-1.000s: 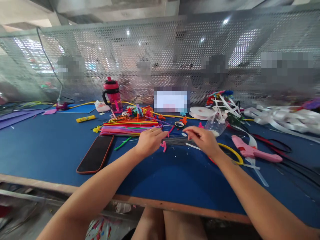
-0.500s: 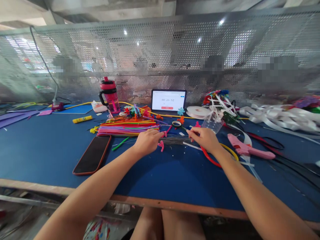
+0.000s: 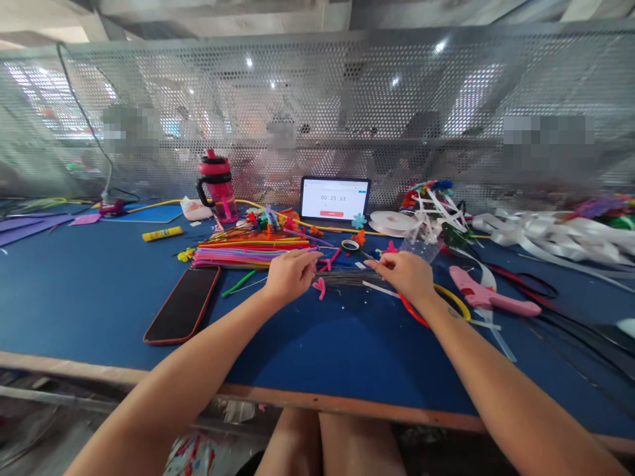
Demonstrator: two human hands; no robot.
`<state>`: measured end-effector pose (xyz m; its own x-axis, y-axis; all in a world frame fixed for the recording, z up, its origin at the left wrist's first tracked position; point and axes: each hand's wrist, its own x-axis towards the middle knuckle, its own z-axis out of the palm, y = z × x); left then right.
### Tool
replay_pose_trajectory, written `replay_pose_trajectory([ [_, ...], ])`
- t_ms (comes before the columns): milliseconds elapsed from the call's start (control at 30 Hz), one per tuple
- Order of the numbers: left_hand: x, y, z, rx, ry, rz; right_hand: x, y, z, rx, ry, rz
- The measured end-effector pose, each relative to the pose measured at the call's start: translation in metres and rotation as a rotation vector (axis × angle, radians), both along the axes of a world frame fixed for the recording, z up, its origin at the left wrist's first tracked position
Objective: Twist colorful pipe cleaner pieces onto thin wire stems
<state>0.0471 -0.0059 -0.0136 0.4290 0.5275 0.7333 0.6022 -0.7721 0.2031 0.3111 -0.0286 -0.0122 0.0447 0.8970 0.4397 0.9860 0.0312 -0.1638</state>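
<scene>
A bundle of thin dark wires [image 3: 350, 278] lies on a blue work table [image 3: 99, 311] at center frame, between a person's left hand [image 3: 290, 276] and right hand [image 3: 404, 274]. Both hands are curved and half closed. The left fingers [image 3: 305, 261] stop at the bundle's left end and the right fingers [image 3: 381, 263] bend toward its right end, but whether either hand has hold cannot be told. A small pink pipe-cleaner piece [image 3: 320, 287] sits just below the bundle. To the left lie a stack of pipe cleaners [image 3: 251, 254] and a phone [image 3: 182, 304]; to the right, a pink glue gun [image 3: 491, 297]. A tablet [image 3: 335, 198] reads 00:25:53 at top center. Blurred patches mask parts of the perforated metal screen [image 3: 317, 86], and the fingers hide the wires' ends.
</scene>
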Motion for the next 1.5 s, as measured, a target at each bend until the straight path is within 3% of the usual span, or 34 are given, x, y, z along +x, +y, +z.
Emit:
replay_pose_trajectory([
  [67,0.000,0.002,0.000,-0.017,-0.022,0.015,-0.001,0.002,0.001,0.044,-0.071,-0.040],
  [267,0.000,0.004,-0.003,-0.024,-0.035,0.018,-0.014,0.036,-0.005,0.044,-0.230,0.127],
  [467,-0.002,0.004,-0.002,-0.034,-0.026,0.039,-0.025,0.065,-0.012,0.062,-0.175,0.170],
  [600,-0.002,0.004,0.002,-0.050,-0.075,0.027,-0.036,0.053,-0.001,0.103,-0.050,0.209],
  [700,-0.002,0.003,0.006,-0.024,-0.100,0.015,-0.053,0.026,0.014,0.070,0.108,0.338],
  [800,-0.001,-0.001,0.009,0.045,-0.058,0.037,-0.072,-0.003,0.024,-0.188,0.738,0.656],
  [900,0.000,-0.005,0.009,0.085,0.016,0.022,-0.083,-0.019,0.024,-0.353,1.096,0.724],
  [1000,0.001,-0.005,0.007,0.075,0.099,-0.066,-0.082,-0.023,0.018,-0.439,1.255,0.716],
  [1100,-0.001,-0.003,0.006,0.035,0.128,-0.083,-0.079,-0.023,0.013,-0.438,1.202,0.694],
  [1300,-0.004,0.003,0.007,-0.029,0.010,0.096,-0.083,-0.027,0.003,-0.403,1.042,0.685],
  [1400,-0.003,0.003,0.006,-0.029,0.046,0.156,-0.086,-0.030,-0.002,-0.235,0.810,0.690],
  [1500,-0.002,0.003,0.005,-0.042,0.067,0.182,-0.084,-0.031,-0.003,-0.061,0.596,0.596],
])
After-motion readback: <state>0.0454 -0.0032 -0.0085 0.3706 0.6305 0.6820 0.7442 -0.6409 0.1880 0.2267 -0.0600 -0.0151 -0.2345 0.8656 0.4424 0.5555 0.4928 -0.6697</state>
